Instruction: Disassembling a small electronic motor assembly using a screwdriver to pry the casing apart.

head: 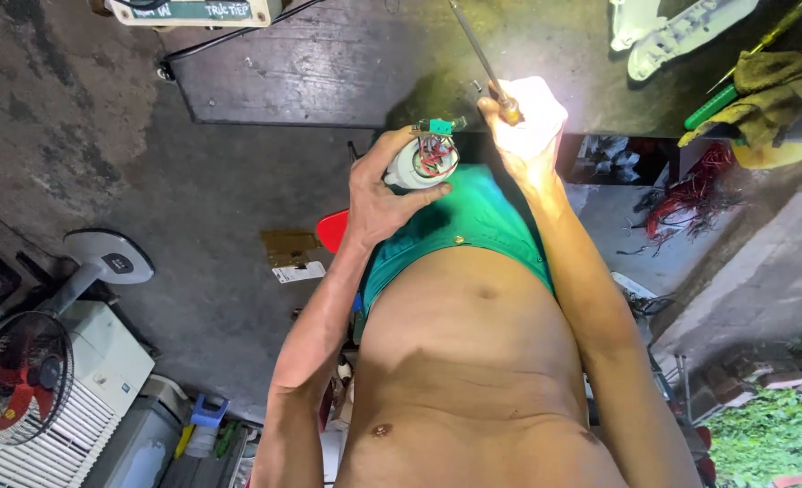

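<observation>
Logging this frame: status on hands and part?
Left hand grips white motor unit. Right hand holds screwdriver, shaft pointing away. Nothing between them.

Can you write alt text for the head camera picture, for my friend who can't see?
A person's left hand holds a small white motor with red wires, while the right hand grips a screwdriver beside it. A standing fan is at the lower left.

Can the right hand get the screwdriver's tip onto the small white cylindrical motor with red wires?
Probably yes. The right hand holds the screwdriver right beside the motor, which the left hand grips with its wired end uncovered; nothing lies between.
</observation>
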